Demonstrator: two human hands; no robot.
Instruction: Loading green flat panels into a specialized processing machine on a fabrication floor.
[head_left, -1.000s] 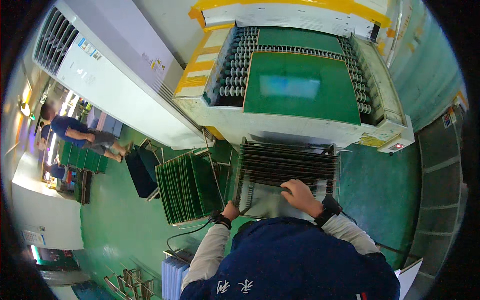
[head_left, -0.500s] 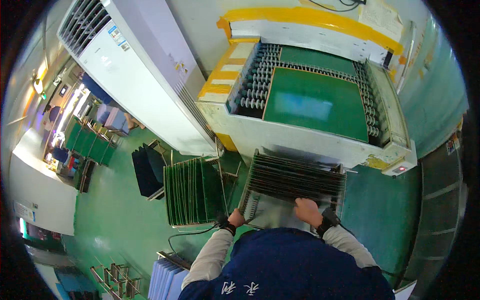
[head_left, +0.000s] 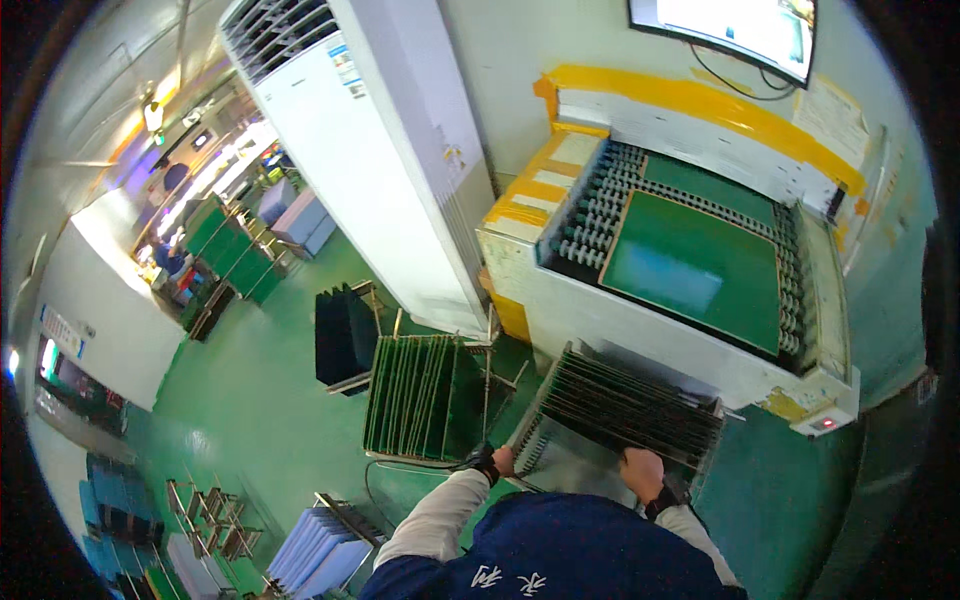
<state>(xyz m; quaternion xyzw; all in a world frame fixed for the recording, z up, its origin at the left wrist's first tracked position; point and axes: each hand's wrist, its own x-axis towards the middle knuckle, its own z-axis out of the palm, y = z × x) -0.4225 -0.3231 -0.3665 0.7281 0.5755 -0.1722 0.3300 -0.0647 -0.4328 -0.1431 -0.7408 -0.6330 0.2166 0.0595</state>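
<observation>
A metal rack (head_left: 540, 425) stands before me, with several thin dark boards (head_left: 630, 400) upright in close rows. My left hand (head_left: 503, 461) is closed around the left side of the rack's frame, near its front corner. My right hand (head_left: 641, 472) is closed at the front of the row of boards, above a pale flat surface (head_left: 575, 458) in the rack. What its fingers grip is hidden. Left of the rack, close to my left hand, stands a second rack holding several green boards (head_left: 415, 400).
Behind the rack is a white roller machine (head_left: 640, 310) with a large green board (head_left: 690, 270) on its rollers. A tall white air conditioner (head_left: 370, 170) stands left of it. Black boards (head_left: 345, 335), blue panels (head_left: 320, 550) and metal frames (head_left: 215, 515) are on the green floor (head_left: 240, 400).
The view has swung, so the machine and racks sit lower and further right, and a wall screen shows at the top. Both hands stay at the same rack.
</observation>
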